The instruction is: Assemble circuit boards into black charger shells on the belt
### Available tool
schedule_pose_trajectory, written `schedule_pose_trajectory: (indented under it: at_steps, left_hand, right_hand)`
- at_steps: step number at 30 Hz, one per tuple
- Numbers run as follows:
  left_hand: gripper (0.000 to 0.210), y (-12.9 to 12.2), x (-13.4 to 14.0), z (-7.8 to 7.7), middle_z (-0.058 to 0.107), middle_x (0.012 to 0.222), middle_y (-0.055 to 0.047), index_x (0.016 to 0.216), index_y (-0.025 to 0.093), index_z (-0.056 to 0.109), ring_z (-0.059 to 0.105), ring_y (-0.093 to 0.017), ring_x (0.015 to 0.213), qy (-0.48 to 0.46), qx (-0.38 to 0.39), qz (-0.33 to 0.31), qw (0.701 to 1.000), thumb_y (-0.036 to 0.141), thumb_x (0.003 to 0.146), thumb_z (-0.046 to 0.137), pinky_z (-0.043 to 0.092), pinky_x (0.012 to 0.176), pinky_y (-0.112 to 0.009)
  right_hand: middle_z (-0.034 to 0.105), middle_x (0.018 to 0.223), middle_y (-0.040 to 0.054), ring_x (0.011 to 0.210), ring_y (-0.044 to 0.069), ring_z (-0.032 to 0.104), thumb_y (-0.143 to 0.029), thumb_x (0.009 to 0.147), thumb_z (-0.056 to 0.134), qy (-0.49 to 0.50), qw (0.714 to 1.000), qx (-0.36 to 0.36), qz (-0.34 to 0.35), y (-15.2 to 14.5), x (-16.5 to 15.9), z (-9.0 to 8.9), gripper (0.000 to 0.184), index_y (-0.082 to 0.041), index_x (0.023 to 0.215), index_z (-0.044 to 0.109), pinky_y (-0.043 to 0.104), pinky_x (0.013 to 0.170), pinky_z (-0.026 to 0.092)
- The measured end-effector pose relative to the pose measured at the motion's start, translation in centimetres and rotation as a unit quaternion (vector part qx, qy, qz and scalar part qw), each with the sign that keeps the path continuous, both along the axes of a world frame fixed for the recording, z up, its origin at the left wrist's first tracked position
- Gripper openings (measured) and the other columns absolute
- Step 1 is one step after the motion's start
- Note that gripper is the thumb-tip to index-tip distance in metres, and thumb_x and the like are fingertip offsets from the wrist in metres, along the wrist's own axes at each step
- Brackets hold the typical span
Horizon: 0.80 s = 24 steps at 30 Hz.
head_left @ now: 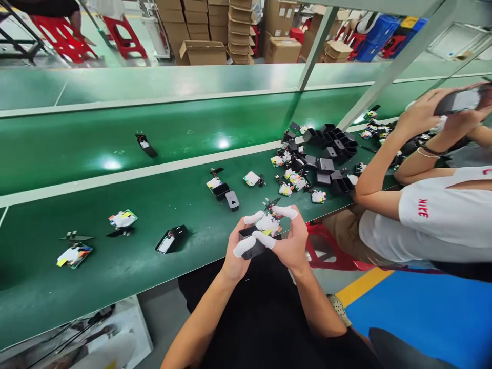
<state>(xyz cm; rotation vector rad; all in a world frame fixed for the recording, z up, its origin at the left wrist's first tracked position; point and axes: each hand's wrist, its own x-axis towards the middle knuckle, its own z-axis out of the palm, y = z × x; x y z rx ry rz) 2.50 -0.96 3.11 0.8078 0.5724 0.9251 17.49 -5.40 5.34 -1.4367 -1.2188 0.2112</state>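
At the front edge of the green bench, my left hand (237, 248) is closed round a black plastic housing (253, 249). My right hand (290, 236) grips a circuit board assembly (269, 223) with a white block, yellow tape and a black plug part on top. The board sits at the housing's open end; how far it is inside I cannot tell. White finger cots (265, 239) cover my thumbs and some fingers. Just beyond my hands lie a grey-black housing (232, 200) and a board (252, 178) with a white block.
Loose boards (123, 219) and a partly filled housing (172, 239) lie to the left. Black housings (338, 146) and several boards are heaped at the right. A co-worker in a white shirt (446, 210) sits there holding a phone-like object. Another housing (146, 145) lies beyond the white strip.
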Motion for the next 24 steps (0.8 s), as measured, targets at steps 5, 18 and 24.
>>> schedule_pose_trajectory:
  at_steps: [5,18,24]
  left_hand:
    - [0.051,0.5,-1.6,-0.7,0.075,0.137,-0.013,0.133,0.027,0.079,0.075,-0.036,0.126,0.095,0.118,0.066,0.986,0.062,0.095,0.080,0.066,0.111,-0.054]
    - [0.054,2.6,-7.6,-4.4,0.054,0.148,-0.019,0.162,0.026,0.048,0.053,-0.036,0.152,0.430,0.400,0.056,0.808,0.027,0.110,0.064,0.047,0.133,-0.067]
    - [0.064,2.6,-7.6,-5.5,0.059,0.142,-0.018,0.160,0.029,0.049,0.066,-0.036,0.141,0.409,0.387,0.134,0.815,0.021,0.102,0.075,0.061,0.125,-0.053]
  right_hand:
    - [0.075,0.110,0.0047,0.097,0.024,0.071,-0.042,0.088,0.094,0.013,0.994,-0.078,0.069,1.2,-0.7,-0.2,0.050,-0.027,0.131,0.073,0.043,0.091,0.064]
    - [0.073,0.106,0.0040,0.093,0.023,0.070,-0.042,0.091,0.088,-0.066,0.986,-0.115,0.099,4.5,0.1,-6.0,0.043,-0.022,0.125,0.073,0.040,0.090,0.059]
    - [0.078,0.109,0.0092,0.097,0.029,0.074,-0.060,0.088,0.088,-0.118,0.980,-0.127,0.095,5.0,0.7,-8.9,0.056,-0.019,0.124,0.075,0.045,0.093,0.059]
